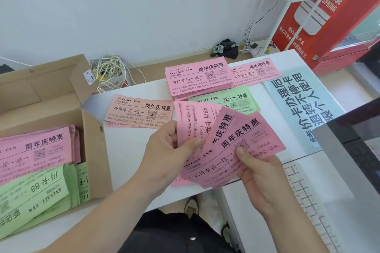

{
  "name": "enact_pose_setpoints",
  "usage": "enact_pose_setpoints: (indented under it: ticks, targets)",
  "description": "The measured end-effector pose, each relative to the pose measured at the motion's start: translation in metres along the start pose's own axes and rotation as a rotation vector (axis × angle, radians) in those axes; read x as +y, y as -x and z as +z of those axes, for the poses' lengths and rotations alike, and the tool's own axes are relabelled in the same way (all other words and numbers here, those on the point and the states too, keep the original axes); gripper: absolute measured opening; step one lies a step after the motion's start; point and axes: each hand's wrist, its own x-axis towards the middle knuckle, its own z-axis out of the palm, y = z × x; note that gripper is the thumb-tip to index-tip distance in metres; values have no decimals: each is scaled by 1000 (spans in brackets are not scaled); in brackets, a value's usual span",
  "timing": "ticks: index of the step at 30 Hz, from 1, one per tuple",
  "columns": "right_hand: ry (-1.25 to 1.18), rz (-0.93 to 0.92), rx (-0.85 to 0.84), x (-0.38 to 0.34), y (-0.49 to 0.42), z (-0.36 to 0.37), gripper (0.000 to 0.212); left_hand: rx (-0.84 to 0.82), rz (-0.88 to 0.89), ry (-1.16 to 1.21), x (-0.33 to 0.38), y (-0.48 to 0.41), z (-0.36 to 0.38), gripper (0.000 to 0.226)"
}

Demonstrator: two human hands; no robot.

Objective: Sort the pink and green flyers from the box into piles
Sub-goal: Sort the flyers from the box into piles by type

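Both hands hold a fanned bunch of pink flyers above the table's front edge. My left hand grips the fan's left side, thumb on top. My right hand pinches the frontmost pink flyer near its lower edge. A cardboard box at the left holds pink flyers and green flyers. On the table lie a thick pink pile, a second pink pile right of it, a salmon-pink pile and a green pile partly hidden behind the fan.
A blue printed sheet lies on the white table at the right. A white keyboard and a dark monitor stand at the right edge. Tangled white cables and a red cabinet lie beyond the table.
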Motion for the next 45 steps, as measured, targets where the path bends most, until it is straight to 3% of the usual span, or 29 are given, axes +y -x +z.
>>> enact_pose_setpoints:
  ticks: [4, 11, 16, 22, 25, 27, 29, 32, 35, 38, 39, 41, 43, 45]
  targets:
    - [-21, -22, 115, -6, -4, -14, 33, 41, 21, -4, 7, -8, -17, 23]
    - [33, -5, 67, -17, -5, -22, 33, -199, 8, -317, 28, -22, -40, 22]
    - [119, -29, 34, -25, 1, -21, 35, -451, 183, -1081, 54, -53, -29, 17]
    - [142, -80, 104, -41, 14, -27, 34, -871, 363, -1939, 56, -64, 49, 47]
    - [140, -99, 157, -46, 20, -38, 33, -1040, 681, -2128, 37, -61, 83, 26]
    - [136, -95, 177, -47, 22, -43, 33, -1115, 934, -2178, 11, -63, 94, 26]
    - [131, -84, 193, -46, 22, -46, 32, -1091, 999, -2066, -13, -68, 92, 39]
    - [102, -73, 211, -40, 15, -45, 32, -1215, 1066, -1945, -22, -66, 83, 47]
    - [71, -46, 243, -33, 5, -40, 33, -1229, 699, -1678, -32, -69, 59, 48]
    - [45, -21, 255, -26, -2, -32, 32, -945, 330, -1227, -28, -63, 27, 52]
    - [28, -10, 255, -24, -4, -29, 32, -826, 282, -1019, -24, -56, 17, 50]
    - [-27, 13, 241, -18, -8, -22, 32, -538, 1, -560, -12, -44, 0, 39]
    - [-105, 45, 201, -10, -14, -11, 34, -424, -206, -193, -11, -36, -15, 25]
    - [-185, 80, 146, -2, -18, 5, 35, -353, -333, 63, -22, -30, -27, 48]
